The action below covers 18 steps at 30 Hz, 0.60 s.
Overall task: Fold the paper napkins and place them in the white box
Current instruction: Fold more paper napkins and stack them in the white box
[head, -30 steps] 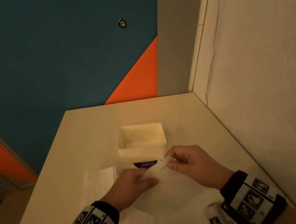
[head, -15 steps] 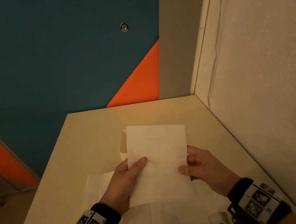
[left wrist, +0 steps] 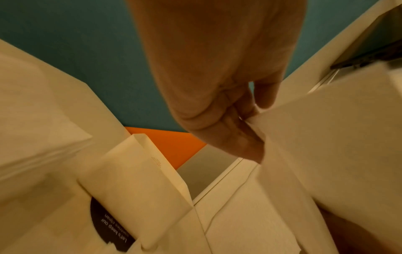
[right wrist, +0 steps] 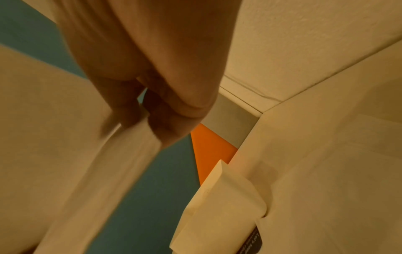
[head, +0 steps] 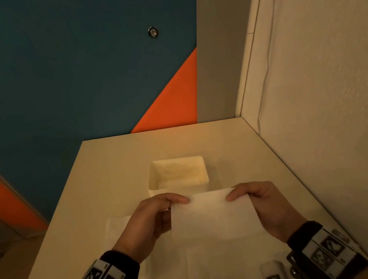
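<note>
Both hands, the left hand [head: 153, 219] and right hand [head: 259, 204], pinched the top corners of a folded napkin [head: 210, 216] just before the box [head: 176, 175], so putting it in was left, and more napkins [head: 120, 231] lay under them.

Napkin folded down, box back in sight

Half a second ago the paper napkin [head: 211, 217] stood tall and hid the white box [head: 177, 176]; now it is half that height, lower and nearer the person. The left hand [head: 150, 224] and right hand [head: 265, 208] have shifted their grip from its sides to its far top corners.
</note>
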{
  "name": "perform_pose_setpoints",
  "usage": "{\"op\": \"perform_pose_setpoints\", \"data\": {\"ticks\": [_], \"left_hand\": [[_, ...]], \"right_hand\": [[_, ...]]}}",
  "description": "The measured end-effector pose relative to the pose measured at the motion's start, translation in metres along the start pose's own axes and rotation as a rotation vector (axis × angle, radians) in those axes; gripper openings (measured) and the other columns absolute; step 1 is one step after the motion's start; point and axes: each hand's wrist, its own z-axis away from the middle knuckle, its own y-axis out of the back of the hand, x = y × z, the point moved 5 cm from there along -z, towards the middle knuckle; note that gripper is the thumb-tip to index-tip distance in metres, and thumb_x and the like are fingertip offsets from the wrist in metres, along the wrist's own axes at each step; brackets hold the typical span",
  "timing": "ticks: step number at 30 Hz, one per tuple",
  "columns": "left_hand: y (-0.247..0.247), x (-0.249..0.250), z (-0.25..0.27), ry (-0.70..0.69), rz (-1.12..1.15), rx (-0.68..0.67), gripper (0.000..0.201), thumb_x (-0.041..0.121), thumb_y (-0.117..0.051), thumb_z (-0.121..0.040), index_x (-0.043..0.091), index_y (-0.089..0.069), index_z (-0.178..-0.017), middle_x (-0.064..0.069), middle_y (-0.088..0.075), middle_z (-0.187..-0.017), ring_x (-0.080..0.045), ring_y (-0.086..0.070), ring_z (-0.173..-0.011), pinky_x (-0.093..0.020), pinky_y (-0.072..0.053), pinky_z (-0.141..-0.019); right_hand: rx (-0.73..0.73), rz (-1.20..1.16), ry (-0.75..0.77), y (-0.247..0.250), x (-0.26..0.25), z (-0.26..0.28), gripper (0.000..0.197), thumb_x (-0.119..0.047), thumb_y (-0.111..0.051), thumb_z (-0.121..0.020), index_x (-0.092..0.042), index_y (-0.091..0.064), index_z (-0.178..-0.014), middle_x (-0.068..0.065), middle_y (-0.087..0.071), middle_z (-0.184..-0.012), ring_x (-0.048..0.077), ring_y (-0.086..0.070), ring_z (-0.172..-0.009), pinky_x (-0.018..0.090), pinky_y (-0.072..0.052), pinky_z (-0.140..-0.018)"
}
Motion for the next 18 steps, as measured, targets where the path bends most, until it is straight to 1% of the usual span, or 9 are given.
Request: {"op": "perform_pose_setpoints", "data": {"ticks": [2,4,6,8,9,12,15,16,18], "left_hand": [[-0.002,0.004,0.000,-0.038,-0.005,-0.013,0.031,0.034,-0.064,-0.063,0.013,-0.077,-0.082,-0.003,-0.072,-0.092,-0.016,-0.066,-0.078,-0.023,-0.052,-0.062],[-0.002,0.006,-0.002,-0.088,-0.055,0.006,0.036,0.033,-0.075,-0.053,0.021,-0.076,-0.087,0.001,-0.072,-0.095,-0.019,-0.064,-0.078,-0.028,-0.053,-0.067],[-0.002,0.007,-0.005,-0.117,-0.079,0.036,0.036,0.020,-0.081,-0.054,0.026,-0.075,-0.089,-0.001,-0.072,-0.096,-0.025,-0.062,-0.078,-0.034,-0.053,-0.071],[-0.003,0.008,-0.006,-0.134,-0.052,0.066,0.034,0.005,-0.078,-0.063,0.027,-0.075,-0.088,-0.003,-0.073,-0.093,-0.025,-0.064,-0.080,-0.032,-0.055,-0.070],[-0.004,0.009,-0.006,-0.144,-0.051,0.072,0.034,0.002,-0.077,-0.065,0.027,-0.075,-0.088,-0.002,-0.073,-0.093,-0.024,-0.065,-0.080,-0.031,-0.056,-0.069],[-0.008,0.014,-0.002,-0.159,-0.082,0.023,0.032,0.006,-0.081,-0.064,0.026,-0.075,-0.088,0.003,-0.072,-0.096,-0.021,-0.065,-0.078,-0.028,-0.056,-0.068],[-0.014,0.019,0.002,-0.125,-0.195,-0.083,0.024,0.013,-0.081,-0.068,0.023,-0.076,-0.089,0.002,-0.070,-0.103,-0.018,-0.068,-0.085,-0.026,-0.055,-0.071],[-0.018,0.020,0.002,-0.112,-0.245,-0.126,0.021,0.012,-0.078,-0.072,0.022,-0.077,-0.090,0.002,-0.070,-0.104,-0.016,-0.068,-0.088,-0.024,-0.054,-0.073],[-0.026,0.020,0.002,-0.087,-0.330,-0.212,0.022,0.004,-0.068,-0.081,0.020,-0.076,-0.094,0.003,-0.072,-0.106,-0.015,-0.068,-0.093,-0.022,-0.053,-0.080]], "right_hand": [[0.003,-0.013,-0.005,0.000,-0.003,0.000,0.049,0.017,-0.045,-0.087,-0.012,-0.075,-0.061,0.004,-0.073,-0.080,0.015,-0.067,-0.072,0.024,-0.052,-0.056],[0.019,-0.092,-0.033,0.001,-0.007,0.000,0.048,0.014,-0.036,-0.089,-0.010,-0.075,-0.071,0.003,-0.071,-0.078,0.016,-0.063,-0.068,0.023,-0.048,-0.052],[0.008,-0.207,-0.057,0.001,-0.012,0.000,0.039,0.003,-0.031,-0.091,-0.009,-0.067,-0.098,0.009,-0.067,-0.081,0.022,-0.057,-0.066,0.028,-0.046,-0.052],[-0.007,-0.225,-0.055,-0.001,-0.015,0.000,0.030,-0.007,-0.034,-0.096,-0.015,-0.056,-0.115,0.010,-0.066,-0.082,0.022,-0.059,-0.067,0.033,-0.048,-0.057],[0.005,-0.152,-0.038,-0.001,-0.016,-0.001,0.028,-0.007,-0.040,-0.096,-0.019,-0.053,-0.118,0.008,-0.068,-0.083,0.022,-0.062,-0.069,0.036,-0.050,-0.059],[0.047,0.145,0.023,0.001,-0.015,-0.003,0.052,0.006,-0.062,-0.083,-0.031,-0.050,-0.117,0.007,-0.073,-0.090,0.022,-0.069,-0.079,0.034,-0.055,-0.065],[-0.019,0.336,0.063,-0.001,-0.020,-0.009,0.059,0.008,-0.062,-0.082,-0.037,-0.048,-0.116,0.001,-0.073,-0.088,0.017,-0.070,-0.075,0.029,-0.055,-0.061],[-0.069,0.401,0.083,-0.004,-0.023,-0.010,0.059,0.007,-0.062,-0.083,-0.039,-0.047,-0.117,0.000,-0.073,-0.086,0.017,-0.069,-0.074,0.029,-0.055,-0.061],[-0.168,0.523,0.138,-0.015,-0.028,-0.014,0.058,0.003,-0.062,-0.083,-0.039,-0.047,-0.120,0.003,-0.071,-0.085,0.023,-0.069,-0.075,0.035,-0.056,-0.063]]}}
